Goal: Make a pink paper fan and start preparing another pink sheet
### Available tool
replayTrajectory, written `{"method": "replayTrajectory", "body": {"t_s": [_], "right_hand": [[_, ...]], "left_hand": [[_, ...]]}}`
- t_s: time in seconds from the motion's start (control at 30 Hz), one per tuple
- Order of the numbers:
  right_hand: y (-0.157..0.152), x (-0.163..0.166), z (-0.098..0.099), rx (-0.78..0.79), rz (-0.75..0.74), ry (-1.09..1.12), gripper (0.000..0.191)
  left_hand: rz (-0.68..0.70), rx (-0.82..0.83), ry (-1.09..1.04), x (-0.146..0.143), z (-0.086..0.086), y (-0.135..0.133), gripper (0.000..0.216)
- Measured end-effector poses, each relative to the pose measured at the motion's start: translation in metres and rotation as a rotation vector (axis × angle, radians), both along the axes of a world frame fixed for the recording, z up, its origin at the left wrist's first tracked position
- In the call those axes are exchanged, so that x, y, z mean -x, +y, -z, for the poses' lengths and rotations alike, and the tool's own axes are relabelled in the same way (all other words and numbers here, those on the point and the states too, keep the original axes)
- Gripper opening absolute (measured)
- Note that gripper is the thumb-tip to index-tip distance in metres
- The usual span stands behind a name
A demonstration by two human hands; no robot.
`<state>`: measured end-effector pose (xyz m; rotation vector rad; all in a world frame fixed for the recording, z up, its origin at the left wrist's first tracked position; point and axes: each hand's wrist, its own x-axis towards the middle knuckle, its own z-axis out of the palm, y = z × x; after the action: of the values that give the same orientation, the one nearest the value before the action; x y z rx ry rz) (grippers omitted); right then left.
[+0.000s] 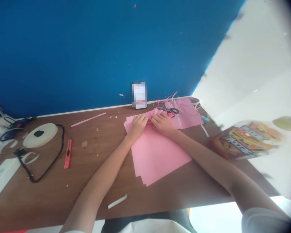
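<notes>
Several pink paper sheets (157, 155) lie in a loose, uneven stack on the brown table in front of me. Near the far edge of the stack, my left hand (138, 125) and my right hand (162, 123) are close together, fingers curled and pinching the paper. Between and just beyond the fingertips the paper is gathered into small pleats. Both hands look closed on it; the fingertips are partly hidden. Just beyond my right hand lie dark-handled scissors (174, 111), partly over another pink sheet (191, 118) with cut strips on it.
A phone (140, 95) leans on the blue wall. Leftward lie a red utility knife (68, 153), a pale round disc (48, 133), a black cord (55, 165) and a white power strip (5, 176). A labelled bottle (247, 139) stands right. A white paper strip (117, 201) lies near the front edge.
</notes>
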<state>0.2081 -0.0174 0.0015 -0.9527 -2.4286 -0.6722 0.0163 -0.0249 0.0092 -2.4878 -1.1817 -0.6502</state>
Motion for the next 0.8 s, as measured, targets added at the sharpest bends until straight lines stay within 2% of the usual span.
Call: {"method": "replayTrajectory", "body": {"t_s": [0.2,0.37,0.57,0.8], "right_hand": [[0.001,-0.002,0.002,0.083,-0.027,0.061,0.023],[0.002,-0.005,0.003,0.178,-0.059,0.206,0.026],[0.004,-0.006,0.003,0.232,-0.069,0.227,0.030],[0.008,-0.008,0.002,0.245,0.063,0.356,0.021]], "left_hand": [[-0.081,0.058,-0.013,0.003,0.000,0.001,0.025],[-0.151,0.101,-0.002,0.008,-0.002,-0.001,0.020],[-0.144,0.108,0.008,0.009,0.000,0.000,0.017],[-0.178,0.168,-0.060,0.010,0.002,0.005,0.012]]}}
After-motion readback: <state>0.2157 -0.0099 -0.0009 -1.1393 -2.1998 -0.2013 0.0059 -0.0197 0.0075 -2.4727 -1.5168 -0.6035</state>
